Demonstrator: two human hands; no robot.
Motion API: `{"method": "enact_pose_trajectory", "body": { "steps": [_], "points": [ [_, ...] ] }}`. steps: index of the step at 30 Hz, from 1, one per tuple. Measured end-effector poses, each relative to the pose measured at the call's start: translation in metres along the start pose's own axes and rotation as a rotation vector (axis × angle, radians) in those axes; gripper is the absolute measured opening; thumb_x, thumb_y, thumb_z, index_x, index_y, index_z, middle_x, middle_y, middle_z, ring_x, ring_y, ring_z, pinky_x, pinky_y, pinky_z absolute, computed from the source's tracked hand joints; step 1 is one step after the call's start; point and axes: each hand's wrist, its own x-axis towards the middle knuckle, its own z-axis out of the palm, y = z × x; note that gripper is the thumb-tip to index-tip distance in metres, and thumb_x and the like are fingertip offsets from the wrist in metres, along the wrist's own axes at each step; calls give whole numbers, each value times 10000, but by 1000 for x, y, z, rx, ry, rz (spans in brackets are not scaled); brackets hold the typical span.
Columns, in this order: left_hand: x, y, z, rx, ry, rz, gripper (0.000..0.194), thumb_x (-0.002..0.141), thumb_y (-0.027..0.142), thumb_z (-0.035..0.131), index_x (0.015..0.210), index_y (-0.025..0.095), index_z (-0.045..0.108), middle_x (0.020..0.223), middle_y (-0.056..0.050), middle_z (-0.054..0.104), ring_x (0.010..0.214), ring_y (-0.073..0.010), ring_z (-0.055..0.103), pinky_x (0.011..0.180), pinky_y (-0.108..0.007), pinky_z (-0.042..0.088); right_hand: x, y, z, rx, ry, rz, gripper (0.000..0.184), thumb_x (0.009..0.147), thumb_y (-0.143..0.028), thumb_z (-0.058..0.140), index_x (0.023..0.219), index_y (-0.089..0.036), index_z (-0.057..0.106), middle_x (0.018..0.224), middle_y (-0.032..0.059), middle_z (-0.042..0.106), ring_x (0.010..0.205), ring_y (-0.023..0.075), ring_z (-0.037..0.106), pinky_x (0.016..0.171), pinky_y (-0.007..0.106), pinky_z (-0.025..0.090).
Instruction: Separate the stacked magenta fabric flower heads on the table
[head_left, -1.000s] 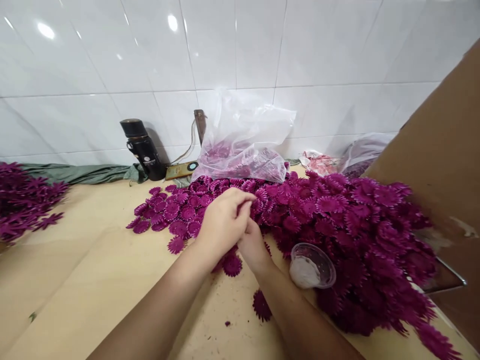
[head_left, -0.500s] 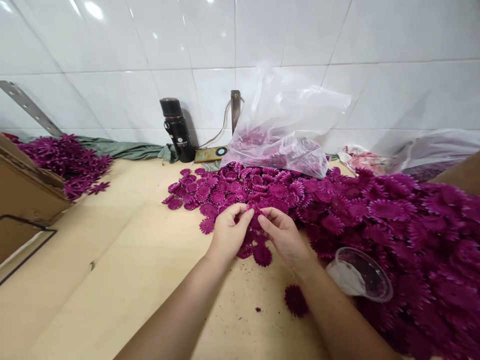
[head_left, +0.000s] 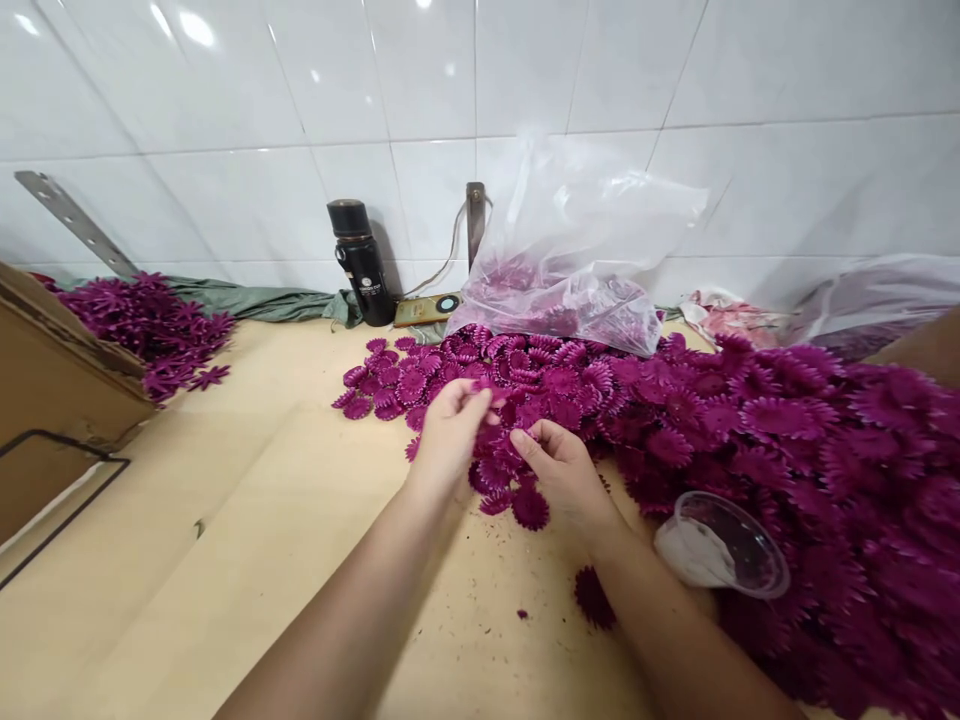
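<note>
My left hand (head_left: 451,425) is raised over the near edge of a heap of purple artificial flower pieces (head_left: 561,382). Its thumb and fingers are pinched, with a bit of purple at the tips too small to name. Lower and to the right, my right hand (head_left: 566,470) also has thumb and forefinger closed together. Whatever it pinches blends into the purple pieces behind. A gap separates the two hands. Below them lie several loose round, fringed petal discs, one dark disc (head_left: 531,506) close to my right hand.
A clear plastic tub (head_left: 759,560) with white stuff rests against the heap beside my right forearm. Behind are a plastic bag (head_left: 577,250), a black flask (head_left: 364,270) and a gold-coloured device (head_left: 427,310). At left, a cardboard box (head_left: 60,400) stands by star-shaped purple pieces (head_left: 169,335).
My hands were together over one purple flower piece. Now they are apart: my left hand has moved up and slightly left, while my right hand stays nearly in place. The view has shifted slightly.
</note>
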Motion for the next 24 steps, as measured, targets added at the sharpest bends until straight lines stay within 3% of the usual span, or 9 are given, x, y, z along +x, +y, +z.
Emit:
{"method": "enact_pose_trajectory", "body": {
  "steps": [2,5,8,10,13,17,21,24],
  "points": [
    [-2,9,29,182,-186,113,64,734,129,570,788,164,568,731,-6,653,594,-86,577,600,-211,462,4,3,-1,39,10,-26,374,583,-481,702,529,-207,454,492,-64,403,481,79,335,461,234,299],
    [-2,25,75,562,-448,420,176,739,147,590,913,148,614,933,-78,675,859,-166,616,802,-300,483,10,5,-1,126,22,-55,348,591,-501,687,544,-229,474,492,-42,442,525,117,401,470,254,327],
    [2,38,97,880,-532,679,174,801,152,509,906,144,648,1005,-98,666,970,-207,588,905,-353,439,14,6,-2,158,47,-48,345,630,-513,652,538,-238,466,458,-45,415,504,124,392,444,258,306],
    [5,42,90,953,-465,702,210,830,168,463,902,173,660,991,-68,669,954,-196,592,888,-348,444,13,8,-5,164,55,-34,343,612,-491,678,541,-229,469,450,-58,403,469,106,363,431,251,288],
    [5,39,57,1037,-396,597,182,817,232,498,854,188,670,926,-57,670,890,-197,602,838,-356,459,12,9,-10,183,69,-9,354,584,-490,702,561,-209,488,464,-66,428,448,85,352,432,239,285],
    [-3,19,14,1005,-440,437,165,771,274,557,858,198,675,902,-51,675,825,-189,606,774,-337,467,11,8,-12,214,117,7,404,587,-528,691,541,-195,466,486,-74,422,471,69,337,462,224,291],
    [-7,0,3,768,-318,334,121,755,203,552,761,205,673,739,-12,681,684,-148,590,665,-267,442,9,1,-9,243,96,15,410,553,-520,719,531,-185,485,507,-71,441,504,67,351,503,225,312],
    [4,0,3,529,-183,280,101,726,173,566,644,183,625,626,7,634,606,-121,554,619,-234,419,5,-4,-7,265,6,43,357,512,-454,762,604,-181,551,539,-65,497,515,72,393,525,233,340]
  ]
}}
